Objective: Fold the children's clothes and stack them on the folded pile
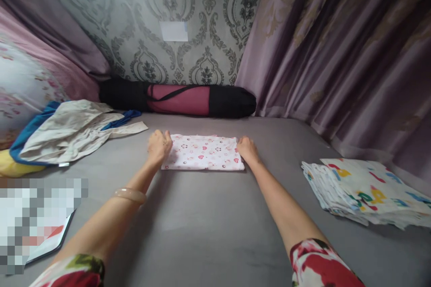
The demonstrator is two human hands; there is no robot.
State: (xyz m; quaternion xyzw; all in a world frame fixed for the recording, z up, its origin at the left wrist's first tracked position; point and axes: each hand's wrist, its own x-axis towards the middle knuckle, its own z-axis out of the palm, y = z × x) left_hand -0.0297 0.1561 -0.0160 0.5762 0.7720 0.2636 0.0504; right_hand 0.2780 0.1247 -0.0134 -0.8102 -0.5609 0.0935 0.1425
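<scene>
A white cloth [205, 152] printed with small pink and red hearts and flowers lies folded into a flat rectangle on the grey sheet [202, 233]. At its left edge my left hand [159, 145] grips the cloth with curled fingers. My right hand [247, 149] pinches the right edge near the far corner. Fingertips of both hands are partly hidden. The cloth rests flat between the two hands.
To the right lies a stack of folded patterned cloths [373, 193]. Crumpled beige and blue clothing [77, 130] sits at left, with a blurred tablet-like device [50, 237] nearer me. A black and maroon long bag [182, 98] lies along the wall; curtains [319, 45] hang on the right.
</scene>
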